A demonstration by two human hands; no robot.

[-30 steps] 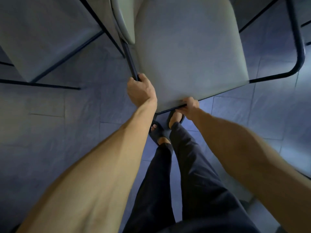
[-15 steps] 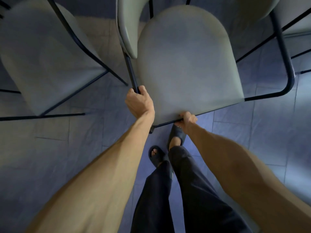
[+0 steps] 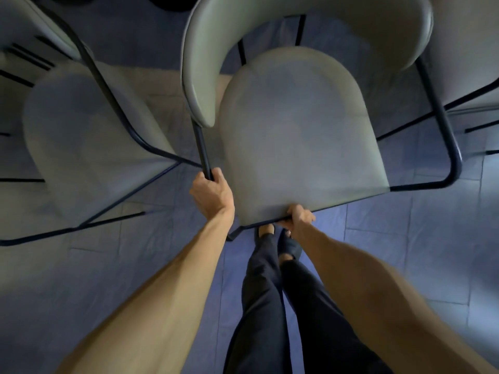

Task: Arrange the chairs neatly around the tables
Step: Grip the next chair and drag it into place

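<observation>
Pale grey-green upholstery covers the chair (image 3: pixel 299 136) at the centre of the head view, a padded seat with a curved backrest (image 3: pixel 305 25) wrapping round its far side, all carried on a dark tubular metal frame (image 3: pixel 451 147). The left hand (image 3: pixel 212 197) is clenched round the upright frame tube just below the near end of the backrest, at the seat's left edge, fingers wrapped about the tube. The right hand (image 3: pixel 298 220) grips the front rim of the seat where the dark bar runs beneath it, fingers curled under the edge and knuckles showing. The chair stands directly ahead of the person, over a blue-grey tiled floor (image 3: pixel 418 238); whether its feet touch the floor cannot be told. Just beside it on the left is a second chair (image 3: pixel 89 136) of the same make, its seat near the first and its dark frame tube crossing close to the held upright. A third chair (image 3: pixel 469 76) shows partly at the right edge, close against the held chair's frame. Below the seat's front edge are the person's dark trousers (image 3: pixel 272 306) and dark sandals (image 3: pixel 293 245), the feet close together under the right hand.
</observation>
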